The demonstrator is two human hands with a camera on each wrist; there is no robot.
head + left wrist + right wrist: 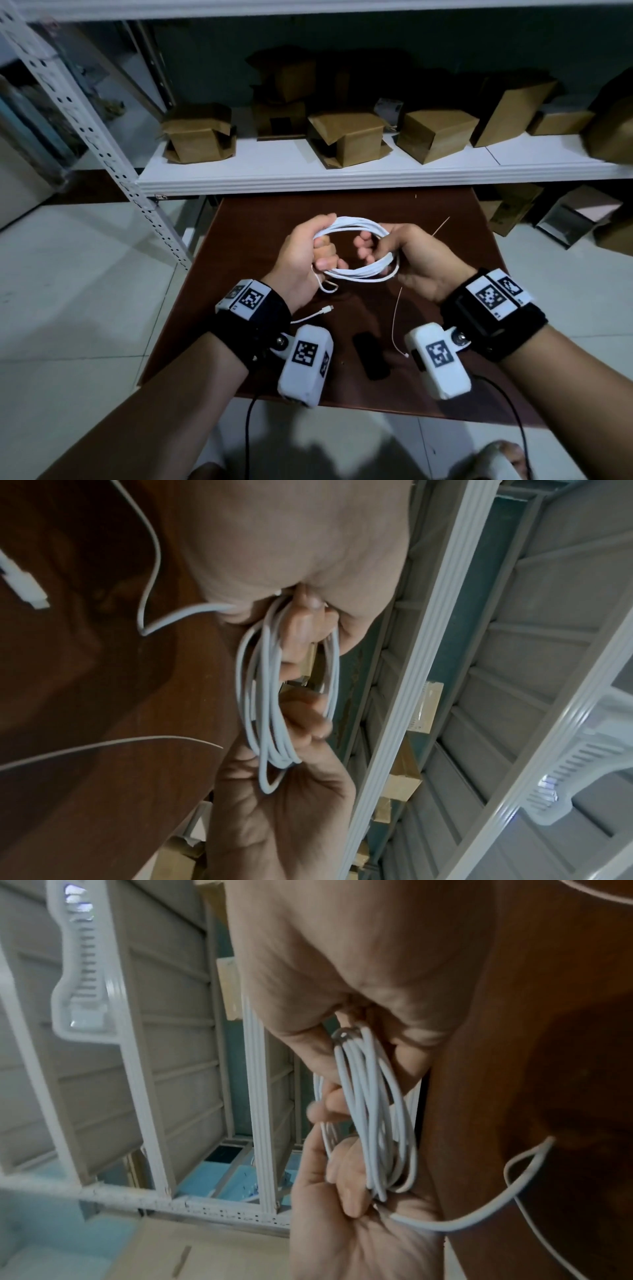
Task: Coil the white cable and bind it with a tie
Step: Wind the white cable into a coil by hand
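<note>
The white cable [356, 273] is wound into a coil of several loops, held in the air above the brown table [260, 219]. My left hand [301, 253] grips the coil's left side, fingers curled round the strands [270, 696]. My right hand [404, 253] grips the right side, its fingers wrapped round the bundle [369, 1123]. A loose tail leaves the left hand and ends in a plug [329, 309] lying on the table. A thin pale tie [395, 322] lies on the table below the right hand. A second tie [441, 226] lies beyond that hand.
A black flat object [371, 356] lies on the table near its front edge. Behind the table stands a white shelf [342, 178] with several cardboard boxes [346, 137]. A perforated metal upright [102, 154] rises at the left. More boxes sit on the floor at right.
</note>
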